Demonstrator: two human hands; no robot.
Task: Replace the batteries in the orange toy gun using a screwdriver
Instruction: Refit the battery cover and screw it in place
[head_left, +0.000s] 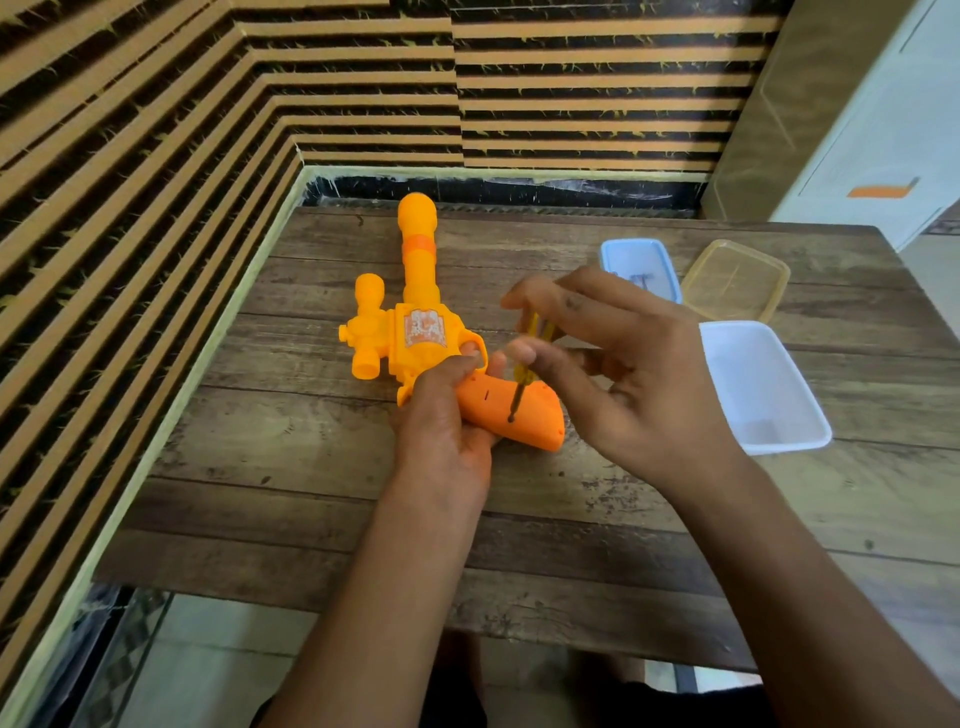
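Near edge of the desk (311, 493): bare wood lies between this edge and the hands. Both forearms come over it, so I think the elbows have room.
Left hand (447, 415): its fingers are curled round the toy gun (415, 332) where the body meets the grip, and it holds the toy on the desk.
Right hand (623, 374): the thumb and forefinger pinch the handle of the screwdriver (519, 374). The other fingers are spread and hold nothing.
Screwdriver: it stands almost upright, with its tip on the orange grip (488, 405). I cannot tell if a screw sits under the tip.
Step in hand: probably turning the screw of the battery cover. The shaft should stand straight over the screw, with pressure downward, while the left hand stops the toy from turning.
Toy gun: it lies on its side near the middle of the desk, with the barrel toward the far edge.
Right side: a white tub (758, 384) is just beside the right hand, which looks handy for the screw. A clear tub (735, 280) and a blue tub (641, 267) lie behind it, toward the far right corner.
Left and far edges: the striped wall (156, 182) runs close along both, and the barrel end is near the far edge, so there is little room forward.
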